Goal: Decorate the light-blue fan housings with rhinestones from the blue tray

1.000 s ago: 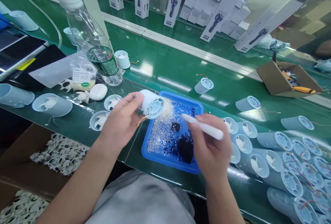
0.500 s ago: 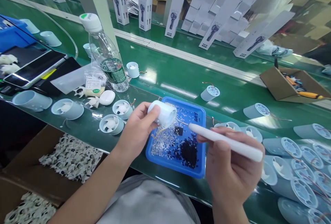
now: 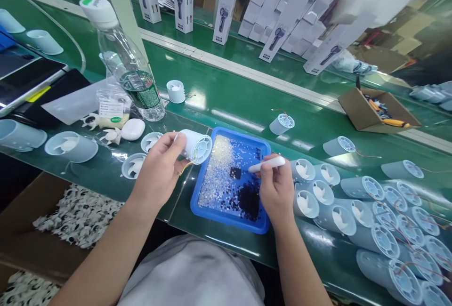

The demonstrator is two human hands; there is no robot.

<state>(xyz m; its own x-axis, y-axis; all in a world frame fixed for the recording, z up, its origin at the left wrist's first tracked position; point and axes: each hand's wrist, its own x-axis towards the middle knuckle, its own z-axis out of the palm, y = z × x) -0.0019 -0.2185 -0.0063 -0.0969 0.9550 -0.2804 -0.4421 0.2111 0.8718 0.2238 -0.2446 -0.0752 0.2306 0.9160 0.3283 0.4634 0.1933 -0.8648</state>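
My left hand [image 3: 158, 167] is closed around a pale blue fan housing [image 3: 193, 146], its spoked end turned right and a thin yellowish wire hanging below. In my right hand [image 3: 277, 186] is a white pen-shaped tool [image 3: 266, 164], gripped like a pen and pointing left over the blue tray [image 3: 229, 223]. Clear washer-like rings [image 3: 215, 186] lie in the tray's left part. A heap of small black pieces [image 3: 249, 201] fills its lower right, and a small black square [image 3: 235, 173] sits near the middle, close to the tool's tip.
Several fan housings [image 3: 374, 242] crowd the bench at right; others stand at left by a plastic bottle [image 3: 141, 89]. A cardboard box of tools [image 3: 381, 110] stands at back right. White fan blades [image 3: 77, 214] fill a carton below left. Printed boxes [image 3: 226, 7] line the back.
My right hand has drawn the tool away from the housing, down and left over the tray. My left hand has moved left, turning the housing's spoked end into view.
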